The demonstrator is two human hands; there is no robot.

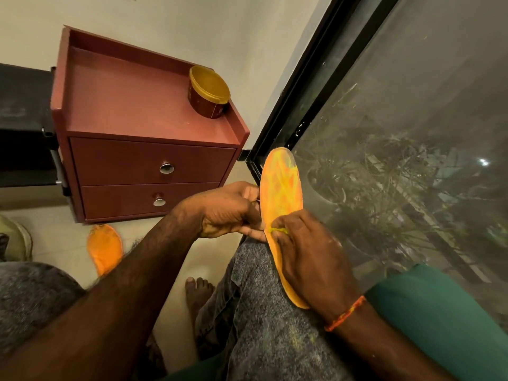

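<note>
head view: the orange insole (280, 188) stands tilted on edge above the right knee (261, 298), just beside the window (412, 119) on the right. the left hand (228, 210) pinches its left edge, and the right hand (310, 257) grasps its near half, fingers curled across the face. a second insole (104, 248) lies on the floor (55, 243), far left.

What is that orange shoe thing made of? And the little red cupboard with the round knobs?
The orange insole looks like thin foam or soft rubber. It is matt and thin-edged, with yellow streaks smeared across it. The red cupboard seems to be painted or laminated wood board, with flat, smooth panels and a faint sheen. Its knobs look like polished metal, because they shine like mirrors.
</note>
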